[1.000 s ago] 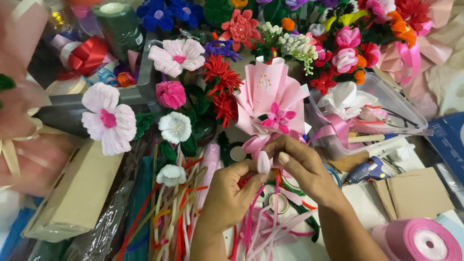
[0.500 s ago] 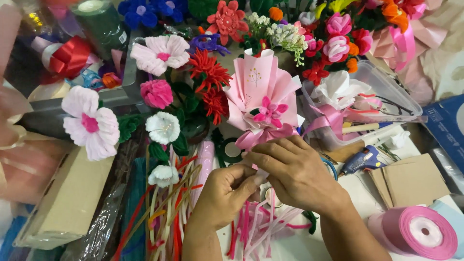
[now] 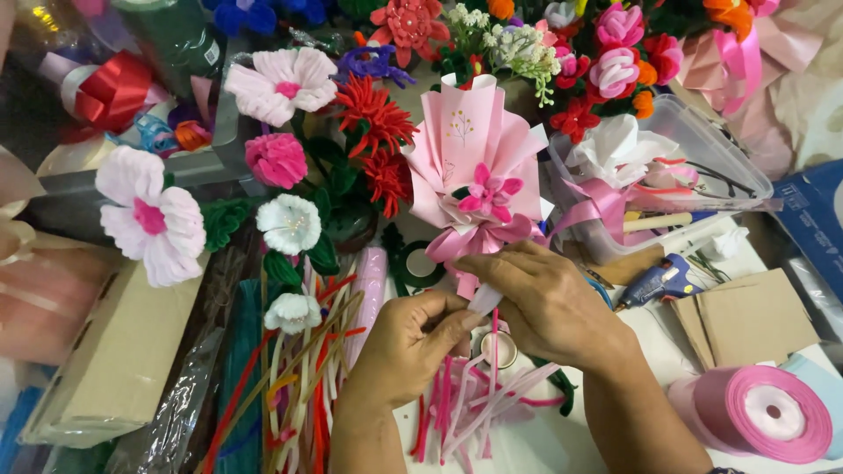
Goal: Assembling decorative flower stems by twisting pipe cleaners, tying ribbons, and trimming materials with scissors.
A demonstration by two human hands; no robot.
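A small bouquet (image 3: pixel 479 154) wrapped in pink paper, with one pink pipe-cleaner flower and a pink ribbon bow (image 3: pixel 483 237), stands upright at the centre. My right hand (image 3: pixel 549 303) grips its white stem just under the bow. My left hand (image 3: pixel 413 342) pinches the lower end of the same stem from the left. Loose pink and white pipe cleaners (image 3: pixel 474 399) lie on the table beneath both hands.
Handmade flowers (image 3: pixel 290 158) in white, pink and red stand at the left and back. A clear plastic box (image 3: pixel 676 167) with ribbon sits at the right, beside a blue glue gun (image 3: pixel 659 281), brown card pieces (image 3: pixel 755 316) and a pink ribbon roll (image 3: pixel 760 412). A cardboard box (image 3: pixel 114 351) lies at left.
The bouquet and both hands sit lower and nearer in the view. My right hand has shifted over the stem under the bow; my left hand has closed in on the stem's end.
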